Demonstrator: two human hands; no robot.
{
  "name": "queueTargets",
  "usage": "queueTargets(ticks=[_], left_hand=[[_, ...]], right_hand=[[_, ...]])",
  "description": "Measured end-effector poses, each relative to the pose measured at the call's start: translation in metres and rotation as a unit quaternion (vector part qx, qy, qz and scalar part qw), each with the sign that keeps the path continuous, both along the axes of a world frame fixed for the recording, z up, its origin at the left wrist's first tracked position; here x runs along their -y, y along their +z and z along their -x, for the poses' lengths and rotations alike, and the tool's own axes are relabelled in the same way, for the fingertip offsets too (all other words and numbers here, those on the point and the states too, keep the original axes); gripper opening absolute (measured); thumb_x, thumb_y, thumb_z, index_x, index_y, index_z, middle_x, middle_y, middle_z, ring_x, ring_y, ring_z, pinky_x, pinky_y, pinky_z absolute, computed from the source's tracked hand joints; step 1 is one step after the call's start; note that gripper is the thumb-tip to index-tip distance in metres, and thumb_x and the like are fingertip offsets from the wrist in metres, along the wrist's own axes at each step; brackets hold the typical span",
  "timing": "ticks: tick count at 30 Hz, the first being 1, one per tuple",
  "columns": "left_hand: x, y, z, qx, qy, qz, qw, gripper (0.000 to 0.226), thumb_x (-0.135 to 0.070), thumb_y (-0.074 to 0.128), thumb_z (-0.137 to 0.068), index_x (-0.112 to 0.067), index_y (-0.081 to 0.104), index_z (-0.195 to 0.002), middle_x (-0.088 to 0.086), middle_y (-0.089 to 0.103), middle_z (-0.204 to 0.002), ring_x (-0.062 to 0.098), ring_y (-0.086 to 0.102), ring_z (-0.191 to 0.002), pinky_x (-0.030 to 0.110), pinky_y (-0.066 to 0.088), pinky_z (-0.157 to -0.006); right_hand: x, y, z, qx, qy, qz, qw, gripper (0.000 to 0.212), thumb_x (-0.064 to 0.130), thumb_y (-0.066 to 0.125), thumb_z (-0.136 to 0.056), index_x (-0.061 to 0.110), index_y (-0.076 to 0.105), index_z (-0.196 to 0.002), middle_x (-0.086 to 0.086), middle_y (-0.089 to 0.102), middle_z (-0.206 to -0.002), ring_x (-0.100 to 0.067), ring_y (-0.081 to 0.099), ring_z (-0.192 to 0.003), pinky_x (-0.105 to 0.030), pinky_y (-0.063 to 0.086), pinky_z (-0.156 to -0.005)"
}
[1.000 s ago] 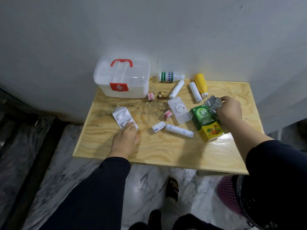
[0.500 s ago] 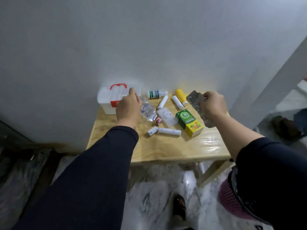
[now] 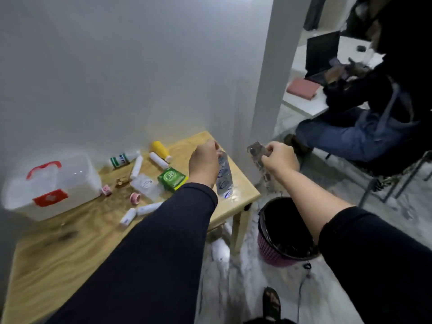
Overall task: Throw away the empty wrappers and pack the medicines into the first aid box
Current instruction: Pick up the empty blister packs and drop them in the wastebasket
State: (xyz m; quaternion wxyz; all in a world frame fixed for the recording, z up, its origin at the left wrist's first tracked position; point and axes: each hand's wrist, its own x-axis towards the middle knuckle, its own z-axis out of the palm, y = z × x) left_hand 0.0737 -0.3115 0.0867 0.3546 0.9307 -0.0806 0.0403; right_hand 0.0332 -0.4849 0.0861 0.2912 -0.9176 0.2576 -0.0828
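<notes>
Two hands are raised above the right end of a wooden table (image 3: 70,249) in the head view, each pinching an empty wrapper. At the frame's centre, the left hand (image 3: 204,163) is closed on the top edge of a clear blister wrapper (image 3: 224,176), which hangs down from the fingers at about five o'clock of the hand, over the table's right corner. At two o'clock of it, past the table's edge, the right hand (image 3: 279,159) is closed on a crumpled silver wrapper (image 3: 258,157) that juts from the grip at nine o'clock and trails down below the fist. A pink bin with a black liner (image 3: 284,232) stands on the marble floor at six o'clock of the right hand, just beside the table leg.

On the table, well apart from both hands, the first aid box (image 3: 51,188) sits shut at the frame's nine o'clock, against the wall. Between the box and the left hand lie a green carton (image 3: 172,178), a yellow bottle (image 3: 160,149), a green-labelled bottle (image 3: 122,159), white tubes (image 3: 136,167), small tape rolls (image 3: 135,197) and a clear flat case (image 3: 145,185). A seated person (image 3: 374,113) occupies the frame's two o'clock.
</notes>
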Motion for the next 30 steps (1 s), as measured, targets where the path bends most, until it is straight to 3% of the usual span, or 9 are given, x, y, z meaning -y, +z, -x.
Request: queueTargets(ticks=[2, 7, 11, 15, 18, 22, 25, 30], left_hand=[[0.039, -0.010, 0.000, -0.016, -0.033, 0.002, 0.999, 0.009, -0.009, 0.051, -0.092, -0.008, 0.059, -0.093, 0.002, 0.059, -0.083, 0.026, 0.050, -0.077, 0.027, 0.033, -0.056], [0.135, -0.050, -0.006, -0.021, -0.111, -0.006, 0.994, 0.010, -0.012, 0.053, -0.094, -0.005, 0.059, -0.094, 0.014, 0.067, -0.093, 0.032, 0.061, -0.084, 0.037, 0.049, -0.068], [0.201, -0.088, -0.011, -0.075, -0.137, -0.009, 0.988, 0.009, -0.014, 0.053, -0.094, -0.006, 0.057, -0.091, 0.015, 0.066, -0.092, 0.034, 0.060, -0.083, 0.044, 0.051, -0.073], [0.244, -0.131, -0.017, -0.131, -0.139, -0.006, 0.982, 0.009, -0.015, 0.055, -0.094, -0.007, 0.056, -0.090, 0.014, 0.067, -0.090, 0.033, 0.062, -0.083, 0.045, 0.053, -0.076], [0.281, -0.177, -0.021, -0.204, -0.143, -0.030, 0.968, 0.008, -0.015, 0.056, -0.093, -0.007, 0.057, -0.095, 0.013, 0.066, -0.093, 0.032, 0.063, -0.084, 0.046, 0.053, -0.079], [0.286, -0.198, -0.024, -0.248, -0.175, -0.097, 0.948, 0.022, -0.015, 0.057, -0.093, -0.009, 0.054, -0.114, 0.010, 0.064, -0.110, 0.029, 0.062, -0.099, 0.037, 0.050, -0.083], [0.286, -0.214, -0.025, -0.258, -0.209, -0.163, 0.929, 0.029, -0.017, 0.057, -0.094, -0.010, 0.052, -0.121, 0.010, 0.061, -0.120, 0.028, 0.059, -0.108, 0.038, 0.049, -0.088], [0.279, -0.202, -0.032, -0.243, -0.243, -0.260, 0.903, 0.030, -0.025, 0.057, -0.094, -0.018, 0.054, -0.123, 0.006, 0.059, -0.125, 0.028, 0.057, -0.113, 0.038, 0.047, -0.086]], right_hand=[[0.036, -0.013, 0.009, -0.015, -0.037, -0.012, 0.999, 0.006, 0.017, 0.057, -0.083, 0.022, 0.061, -0.082, -0.011, 0.068, -0.103, -0.033, 0.062, -0.096, -0.029, 0.042, -0.068], [0.119, -0.055, 0.019, -0.056, -0.099, -0.040, 0.993, 0.008, 0.015, 0.057, -0.083, 0.020, 0.059, -0.077, -0.010, 0.067, -0.092, -0.029, 0.058, -0.083, -0.028, 0.040, -0.067], [0.175, -0.101, 0.014, -0.100, -0.122, -0.070, 0.985, 0.010, 0.011, 0.058, -0.085, 0.020, 0.059, -0.080, -0.006, 0.062, -0.087, -0.026, 0.056, -0.079, -0.026, 0.038, -0.064], [0.211, -0.144, 0.011, -0.128, -0.135, -0.102, 0.977, 0.015, 0.006, 0.055, -0.086, 0.019, 0.058, -0.080, -0.009, 0.064, -0.088, -0.023, 0.053, -0.074, -0.023, 0.032, -0.049], [0.240, -0.192, 0.009, -0.174, -0.131, -0.139, 0.966, 0.011, 0.010, 0.059, -0.086, 0.015, 0.064, -0.095, -0.009, 0.069, -0.095, -0.023, 0.060, -0.079, -0.024, 0.043, -0.062], [0.250, -0.218, 0.013, -0.238, -0.081, -0.166, 0.954, 0.038, 0.021, 0.065, -0.085, 0.018, 0.056, -0.123, -0.010, 0.067, -0.118, -0.027, 0.064, -0.104, -0.036, 0.053, -0.089], [0.258, -0.232, 0.013, -0.283, -0.039, -0.151, 0.946, 0.042, 0.017, 0.063, -0.086, 0.018, 0.054, -0.127, -0.012, 0.062, -0.126, -0.028, 0.061, -0.110, -0.035, 0.051, -0.093], [0.256, -0.215, 0.002, -0.288, 0.005, -0.109, 0.951, 0.039, 0.019, 0.062, -0.087, 0.020, 0.054, -0.125, -0.009, 0.064, -0.120, -0.028, 0.060, -0.112, -0.035, 0.051, -0.091]])
